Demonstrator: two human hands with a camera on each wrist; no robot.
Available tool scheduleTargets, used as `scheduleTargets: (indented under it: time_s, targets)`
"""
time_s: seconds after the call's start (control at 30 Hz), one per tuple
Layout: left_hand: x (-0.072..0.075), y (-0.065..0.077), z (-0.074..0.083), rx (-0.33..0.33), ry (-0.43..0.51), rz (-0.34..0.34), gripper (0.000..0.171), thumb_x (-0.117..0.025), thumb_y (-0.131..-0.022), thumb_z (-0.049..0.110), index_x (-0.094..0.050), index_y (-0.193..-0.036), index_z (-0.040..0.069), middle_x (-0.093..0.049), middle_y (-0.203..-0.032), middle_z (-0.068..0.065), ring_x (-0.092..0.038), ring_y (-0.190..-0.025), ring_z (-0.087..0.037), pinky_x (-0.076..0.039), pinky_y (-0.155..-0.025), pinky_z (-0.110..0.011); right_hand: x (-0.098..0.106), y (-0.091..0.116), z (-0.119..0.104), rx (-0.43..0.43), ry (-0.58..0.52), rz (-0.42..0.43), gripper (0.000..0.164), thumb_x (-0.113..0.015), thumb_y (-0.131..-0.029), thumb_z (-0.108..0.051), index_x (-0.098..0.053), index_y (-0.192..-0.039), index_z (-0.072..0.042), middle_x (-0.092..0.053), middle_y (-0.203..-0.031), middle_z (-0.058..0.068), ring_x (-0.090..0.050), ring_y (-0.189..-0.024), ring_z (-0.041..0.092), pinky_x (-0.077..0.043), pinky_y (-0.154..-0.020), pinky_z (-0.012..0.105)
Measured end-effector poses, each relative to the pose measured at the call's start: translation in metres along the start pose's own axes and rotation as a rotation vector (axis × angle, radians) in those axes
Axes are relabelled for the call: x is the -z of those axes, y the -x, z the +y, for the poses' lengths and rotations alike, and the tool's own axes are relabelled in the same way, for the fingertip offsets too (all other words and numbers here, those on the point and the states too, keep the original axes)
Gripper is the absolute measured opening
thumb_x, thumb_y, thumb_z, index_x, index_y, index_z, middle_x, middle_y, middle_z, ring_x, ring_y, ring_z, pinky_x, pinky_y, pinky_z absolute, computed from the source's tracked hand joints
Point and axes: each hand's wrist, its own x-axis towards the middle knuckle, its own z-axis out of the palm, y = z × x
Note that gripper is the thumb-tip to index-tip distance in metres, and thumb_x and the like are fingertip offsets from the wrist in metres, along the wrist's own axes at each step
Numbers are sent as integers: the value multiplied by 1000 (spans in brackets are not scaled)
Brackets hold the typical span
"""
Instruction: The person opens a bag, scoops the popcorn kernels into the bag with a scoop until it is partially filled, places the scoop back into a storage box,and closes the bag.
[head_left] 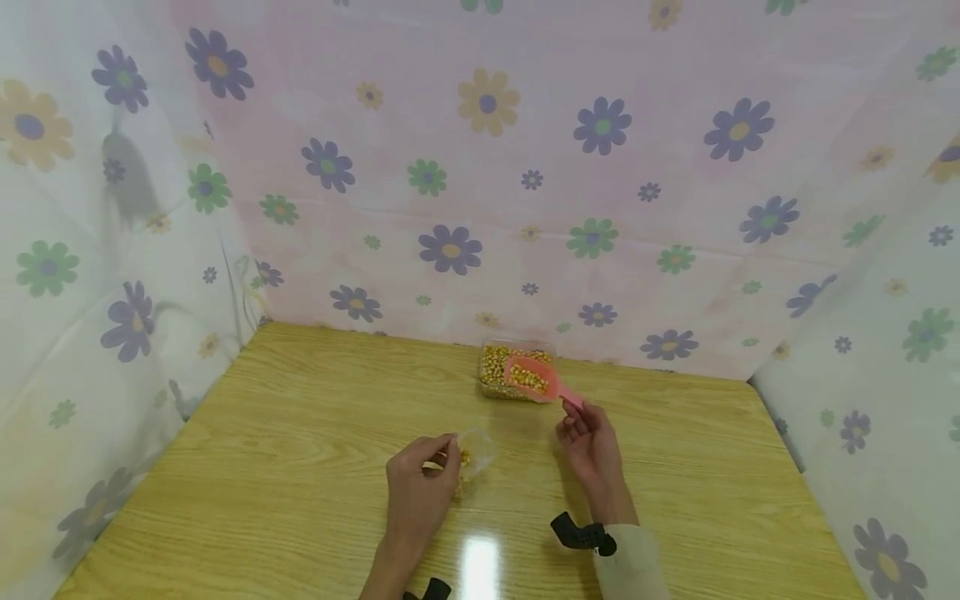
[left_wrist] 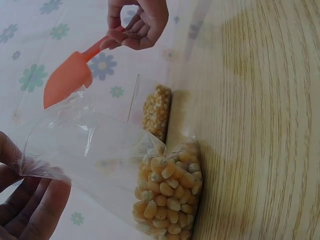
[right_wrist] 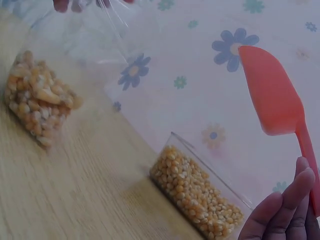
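My right hand (head_left: 592,446) grips the handle of a pink-red scoop (head_left: 550,385), its bowl loaded with corn kernels. The scoop is held up in the air and, in the head view, overlaps a clear rectangular container (head_left: 495,392) of corn kernels. My left hand (head_left: 423,483) pinches the top edge of a clear plastic bag (left_wrist: 85,145) between thumb and fingers. Corn kernels (left_wrist: 167,195) fill the bottom of the bag, which rests on the table. In the right wrist view the scoop (right_wrist: 272,95) shows from its underside, well above the container (right_wrist: 195,192).
The wood-grain table (head_left: 300,433) runs back to a flower-printed cloth (head_left: 487,208), with more cloth on both sides. The container stands at the table's back edge, close to the cloth. A dark band with a black mount (head_left: 581,533) sits on the right wrist.
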Motion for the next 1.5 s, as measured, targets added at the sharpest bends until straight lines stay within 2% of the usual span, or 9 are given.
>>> scheduleTargets:
  time_s: [0.17, 0.4, 0.6, 0.77, 1.17, 1.5]
  targets:
    - [0, 0, 0, -8, 3, 2, 12, -72, -90, -3, -81, -96, 2, -72, -78, -1, -68, -64, -7, -56, -51, -18, -3, 11, 6, 7, 34, 29, 38, -41, -110, -19, -71, -91, -8, -75, -84, 4, -61, -70, 11, -53, -76, 26]
    - [0, 1, -1, -15, 16, 2, 13, -71, -90, -4, -81, -95, 3, -72, -78, -4, -68, -65, -8, -55, -50, -18, -3, 26, 13, 1, 42, 11, 38, -41, -110, -21, -72, -92, -9, -75, -86, 3, -60, -72, 12, -52, -79, 27]
    - [1, 2, 0, 1, 15, 4, 13, -72, -90, -3, -81, -94, 5, -72, -77, -2, -67, -65, -7, -55, -50, -18, -1, 38, 19, -24, 47, -17, 38, -41, -110, -21, -73, -93, -10, -76, -87, 2, -60, -72, 11, -52, -81, 27]
    - [1, 1, 0, -12, 15, 5, 12, -72, -90, -2, -81, -94, 5, -72, -77, 0, -67, -64, -7, -55, -50, -18, 1, 48, 24, -29, 53, -32, 38, -41, -110, -20, -73, -93, -9, -75, -88, 2, -60, -73, 11, -51, -82, 27]
    - [3, 2, -1, -30, 9, 1, 12, -72, -91, -2, -81, -95, 5, -72, -78, -1, -67, -65, -7, -55, -51, -17, 6, 62, 34, -35, 129, -22, 39, -40, -109, -18, -74, -91, -12, -76, -85, 0, -59, -70, 10, -51, -79, 27]
    - [5, 3, 0, -9, 19, -8, 12, -71, -93, 0, -81, -96, 6, -72, -79, -3, -68, -66, -7, -56, -51, -19, 8, 71, 36, -25, 265, -18, 41, -39, -110, -18, -74, -90, -15, -77, -82, -2, -60, -65, 6, -53, -74, 23]
